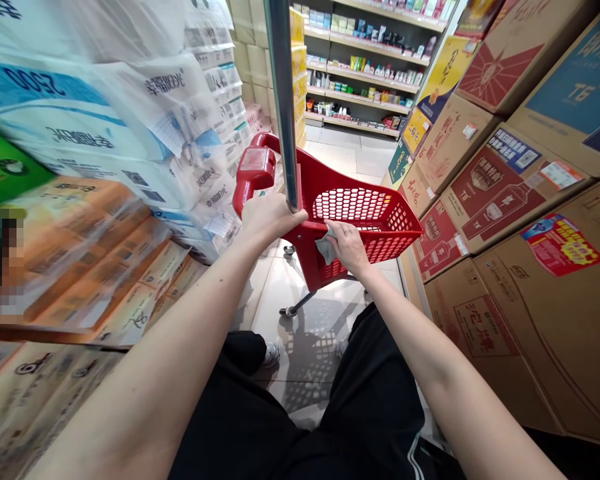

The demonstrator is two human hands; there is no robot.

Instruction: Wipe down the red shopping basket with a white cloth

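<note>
A red plastic shopping cart [307, 257] with a honeycomb-holed basket stands in front of me, slanting away to the right. A metal pole [283, 100] rises from its near side. My left hand [273, 215] is closed around the cart's near left part, at the foot of the pole, its thumb lying toward the rim. In my right hand [349, 245] is a crumpled grey cloth [326, 248], pressed against the near rim and outer wall of the basket. The fingertips of the left hand are hidden. The visible basket holds no goods.
Wrapped paper packs [170, 113] are stacked high on the left, with orange packs [95, 247] nearer. Cardboard cartons [545, 280] form a wall on the right. Shelves of small goods [365, 73] stand ahead. My legs straddle the tiled floor [310, 360] behind a cart wheel [287, 312].
</note>
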